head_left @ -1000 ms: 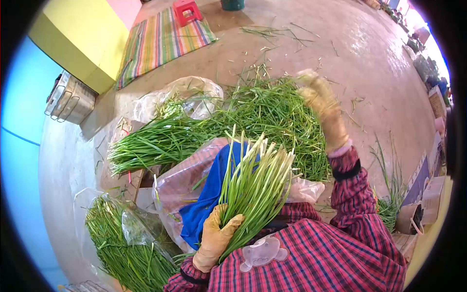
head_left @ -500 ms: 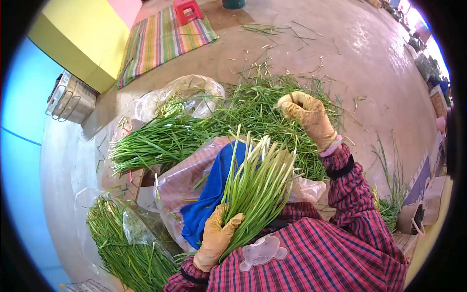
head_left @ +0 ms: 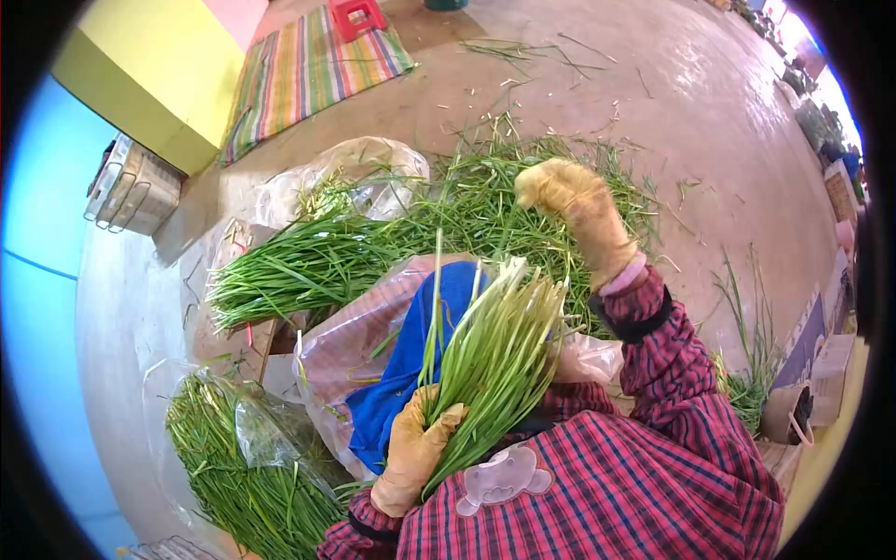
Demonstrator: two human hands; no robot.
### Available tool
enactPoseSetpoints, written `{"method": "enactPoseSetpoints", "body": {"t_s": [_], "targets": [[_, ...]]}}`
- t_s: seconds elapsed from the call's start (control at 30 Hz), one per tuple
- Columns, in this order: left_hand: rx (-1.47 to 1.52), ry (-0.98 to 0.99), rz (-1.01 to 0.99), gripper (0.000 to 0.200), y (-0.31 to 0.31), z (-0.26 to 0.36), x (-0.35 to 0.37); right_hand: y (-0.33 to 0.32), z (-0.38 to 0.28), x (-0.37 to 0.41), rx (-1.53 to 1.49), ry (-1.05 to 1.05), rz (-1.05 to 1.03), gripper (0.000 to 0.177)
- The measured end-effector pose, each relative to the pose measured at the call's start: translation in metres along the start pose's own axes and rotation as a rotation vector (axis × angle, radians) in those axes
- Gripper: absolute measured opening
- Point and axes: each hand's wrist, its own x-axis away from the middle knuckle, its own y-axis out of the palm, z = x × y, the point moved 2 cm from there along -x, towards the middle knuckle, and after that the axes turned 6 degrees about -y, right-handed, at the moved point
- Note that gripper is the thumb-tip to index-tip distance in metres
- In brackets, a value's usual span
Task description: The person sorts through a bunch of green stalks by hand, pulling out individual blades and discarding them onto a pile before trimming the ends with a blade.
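Observation:
My gloved left hand (head_left: 411, 457) is closed around a bunch of garlic chives (head_left: 499, 364), held over my lap with the pale stem ends pointing up and away. One stalk stands apart at the bunch's left side. My gloved right hand (head_left: 579, 210) is raised over a loose heap of chive leaves (head_left: 485, 191), its fingers curled in. Whatever those fingers may hold is hidden. A blue cloth (head_left: 397, 387) lies beside the held bunch, on top of clear plastic sheeting (head_left: 350, 341).
Left of the heap lies a neat row of chives (head_left: 299, 275). A clear bag of chives (head_left: 243, 476) sits at lower left. Farther off are a striped mat (head_left: 308, 79), a red stool (head_left: 357, 17) and a wire rack (head_left: 140, 191). Boxes (head_left: 826, 378) line the right side.
My right hand has moved slightly left and up, and its fingers have turned downward. The left hand still grips the bunch; one stalk at its left now stands more separate.

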Motion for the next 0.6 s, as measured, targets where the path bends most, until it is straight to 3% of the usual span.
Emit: {"method": "enactPoseSetpoints", "body": {"t_s": [0.1,0.23,0.33,0.4,0.43,0.5,0.57,0.6], "targets": [[0.109,-0.033,0.011,0.032,-0.001,0.002,0.001,-0.038,0.021,-0.001,0.068,0.045,0.177,0.024],[0.241,-0.083,-0.081,0.037,0.001,0.009,0.003,-0.047,0.028,0.012,-0.010,0.140,0.240,0.022],[0.240,-0.096,-0.080,0.039,0.004,0.011,0.002,-0.017,-0.001,0.026,0.229,-0.143,0.122,0.023],[0.228,-0.101,-0.085,0.039,0.006,0.011,0.002,0.004,-0.021,0.034,0.490,-0.490,-0.021,0.021],[0.198,-0.063,-0.071,0.036,0.007,0.009,0.002,0.013,-0.032,0.034,0.472,-0.487,-0.171,0.018],[0.166,-0.023,-0.059,0.033,0.005,0.002,0.000,0.030,-0.041,0.034,0.607,-0.564,-0.278,0.020],[-0.116,0.110,0.021,0.034,0.000,-0.005,-0.002,0.045,-0.048,0.032,0.669,-0.669,-0.313,0.022],[-0.116,0.113,0.022,0.034,0.001,-0.004,-0.001,0.050,-0.045,0.031,0.669,-0.673,-0.313,0.022]]}}
